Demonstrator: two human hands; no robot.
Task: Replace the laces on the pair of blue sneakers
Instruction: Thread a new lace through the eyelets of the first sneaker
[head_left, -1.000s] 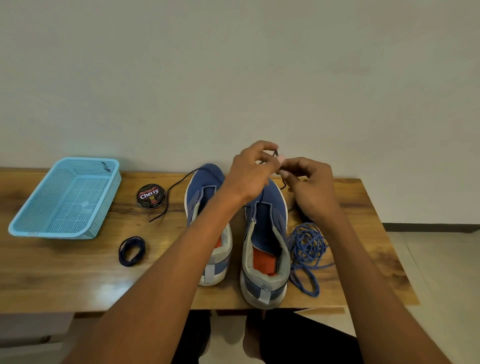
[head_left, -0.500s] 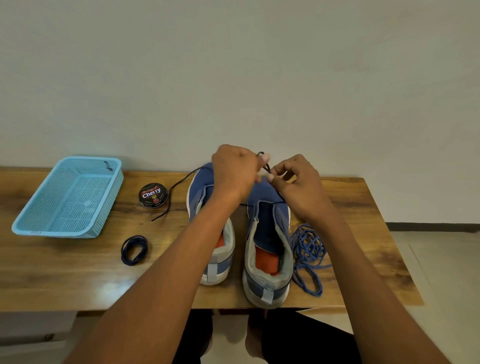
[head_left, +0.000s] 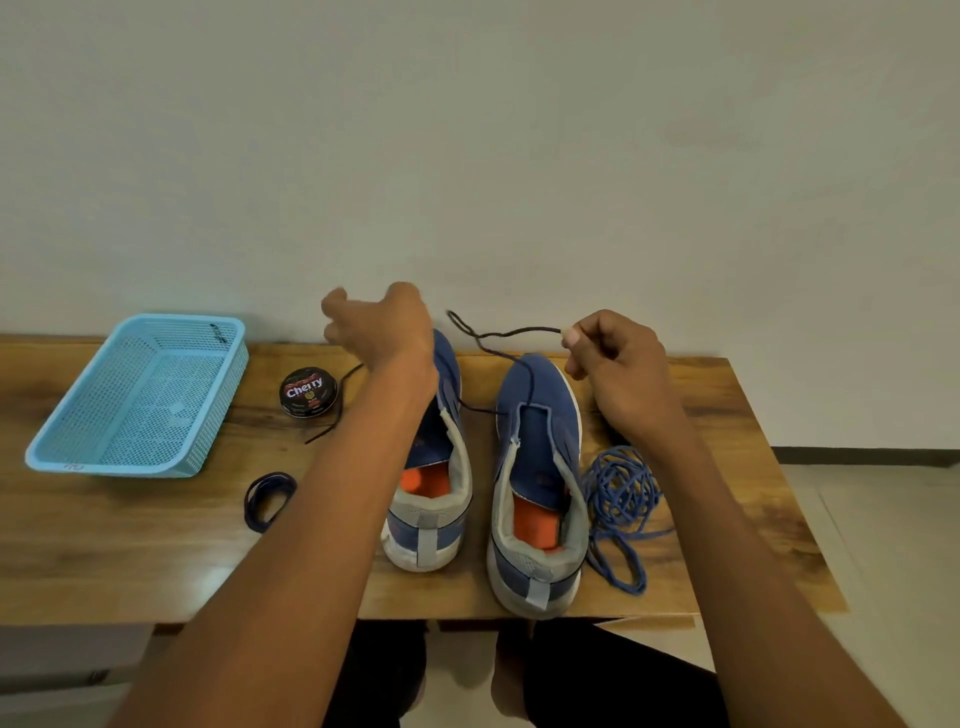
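Two blue sneakers (head_left: 537, 467) side by side, heels near; dark lace (head_left: 511, 335) looped above right one

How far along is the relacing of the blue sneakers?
Done: bright blue laces lie in a loose pile beside the right sneaker. In hand: right hand pinches the dark lace that enters it. Left: both sneakers lack criss-crossed lacing; a coiled lace waits.

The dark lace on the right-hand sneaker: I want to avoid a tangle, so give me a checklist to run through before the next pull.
1. Right hand pinches the dark lace end: ok.
2. Left hand free of the lace: ok, fingers spread, holding nothing.
3. Lace free of kinks: not ok, a loop sits mid-air.
4. Lace seated in the right sneaker eyelets: cannot tell.
5. Blue lace pile clear of the dark lace: ok.
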